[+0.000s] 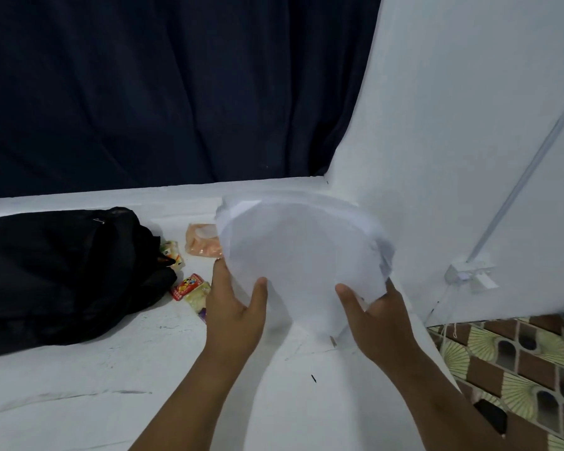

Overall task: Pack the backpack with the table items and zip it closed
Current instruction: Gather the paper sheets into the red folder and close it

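Note:
A stack of white paper sheets [300, 252] is lifted off the white table [111, 369], bowed toward me. My left hand [233, 307] grips its lower left edge, thumb on the front and fingers behind. My right hand [376, 317] grips its lower right edge the same way. The black backpack [62, 271] lies on its side at the left of the table. Beside its mouth sit a small yellow-white packet [171, 253], a red snack packet [187, 286] and a clear packet [198, 299]. An orange pouch [202, 244] lies partly hidden behind the paper.
A dark blue curtain [176, 92] hangs behind the table. A white wall [469, 157] rises at the right with a socket [469, 275] and a cable. Patterned floor tiles [518, 362] show at the lower right past the table's edge.

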Demonstrator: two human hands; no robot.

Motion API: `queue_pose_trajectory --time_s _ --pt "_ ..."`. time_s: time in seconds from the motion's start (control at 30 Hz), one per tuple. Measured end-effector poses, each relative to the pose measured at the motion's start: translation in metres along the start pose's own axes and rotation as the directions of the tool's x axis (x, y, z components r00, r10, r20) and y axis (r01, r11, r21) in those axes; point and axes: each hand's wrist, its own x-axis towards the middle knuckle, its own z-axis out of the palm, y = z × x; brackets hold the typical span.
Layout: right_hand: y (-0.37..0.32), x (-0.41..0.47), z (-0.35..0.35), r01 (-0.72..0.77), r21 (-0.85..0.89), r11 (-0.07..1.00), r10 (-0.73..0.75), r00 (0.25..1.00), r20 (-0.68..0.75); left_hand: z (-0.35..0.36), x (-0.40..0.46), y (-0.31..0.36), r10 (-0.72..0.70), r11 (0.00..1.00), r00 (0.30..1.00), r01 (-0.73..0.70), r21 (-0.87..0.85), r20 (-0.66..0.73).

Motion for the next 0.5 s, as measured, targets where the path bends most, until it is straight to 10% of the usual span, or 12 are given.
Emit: queue_pose_trajectory --time_s 0.5 --pt "-0.013 0.002 0.014 0.154 -0.039 0.987 -0.157 0.981 -0.111 -0.004 -0.003 -0.002 0.056 0.998 0.995 -0.059 -0.025 -0.087"
